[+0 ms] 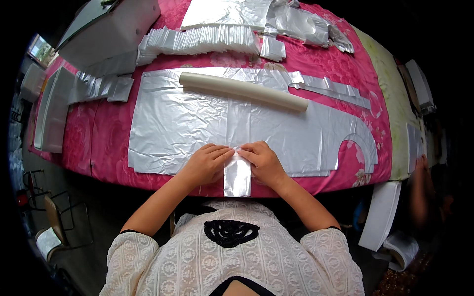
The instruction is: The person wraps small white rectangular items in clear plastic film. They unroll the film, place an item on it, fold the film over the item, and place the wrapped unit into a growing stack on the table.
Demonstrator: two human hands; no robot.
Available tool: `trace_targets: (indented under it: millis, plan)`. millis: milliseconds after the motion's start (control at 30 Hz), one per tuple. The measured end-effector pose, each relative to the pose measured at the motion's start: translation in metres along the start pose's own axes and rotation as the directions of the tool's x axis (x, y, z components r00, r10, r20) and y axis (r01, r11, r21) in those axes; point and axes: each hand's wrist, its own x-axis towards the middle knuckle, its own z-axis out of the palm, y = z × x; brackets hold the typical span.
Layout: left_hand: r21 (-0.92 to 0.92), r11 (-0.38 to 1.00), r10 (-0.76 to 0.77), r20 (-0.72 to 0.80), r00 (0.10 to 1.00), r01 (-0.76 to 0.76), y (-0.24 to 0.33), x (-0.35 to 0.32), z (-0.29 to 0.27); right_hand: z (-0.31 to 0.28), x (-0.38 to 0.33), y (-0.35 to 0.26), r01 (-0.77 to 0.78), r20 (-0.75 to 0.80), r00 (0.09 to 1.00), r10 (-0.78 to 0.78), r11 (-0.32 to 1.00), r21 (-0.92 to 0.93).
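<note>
A narrow folded strip of silvery-white plastic bag point(237, 177) hangs toward me at the near edge of the table. My left hand point(212, 160) and my right hand point(260, 160) are closed on its upper end, fingertips nearly meeting from either side. Under them lies a flat stack of large silvery plastic bags point(192, 118), with cut-out handles at the right end. A long beige tube point(242, 92) rests slantwise across the stack, beyond my hands.
Pink floral cloth point(81, 133) covers the table. At the back stand a long row of folded bags point(197, 43) and more flat bags point(227, 14). White boxes point(111, 32) are at the far left. Another person's arm point(420, 192) shows at the right, near a white panel point(380, 215).
</note>
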Motion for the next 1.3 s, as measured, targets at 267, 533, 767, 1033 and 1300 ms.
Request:
trace_targets:
  millis: [267, 533, 767, 1033, 1300]
  plan:
    - [-0.625, 0.523, -0.694, 0.082, 0.715, 0.580, 0.006, 0.026, -0.008, -0.019, 0.038, 0.008, -0.660, 0.303, 0.749, 0.590, 0.705, 0.260]
    - [0.083, 0.959, -0.274, 0.051, 0.960, 0.270, 0.019, 0.026, 0.015, -0.023, 0.063, 0.026, -0.855, 0.509, 0.514, 0.690, 0.457, 0.244]
    - [0.241, 0.909, -0.369, 0.079, 0.926, 0.341, 0.026, 0.020, 0.032, -0.019, 0.048, 0.012, -0.672, 0.251, 0.726, 0.640, 0.738, 0.061]
    - [0.131, 0.942, -0.313, 0.012, 0.950, 0.308, 0.010, 0.034, 0.013, -0.025, 0.045, 0.032, 0.231, 0.210, 0.960, -0.185, 0.948, -0.221]
    - [0.176, 0.956, -0.238, -0.005, 0.971, 0.235, -0.001, 0.042, 0.012, -0.021, 0.052, 0.048, 0.161, 0.171, 0.976, -0.136, 0.976, -0.146]
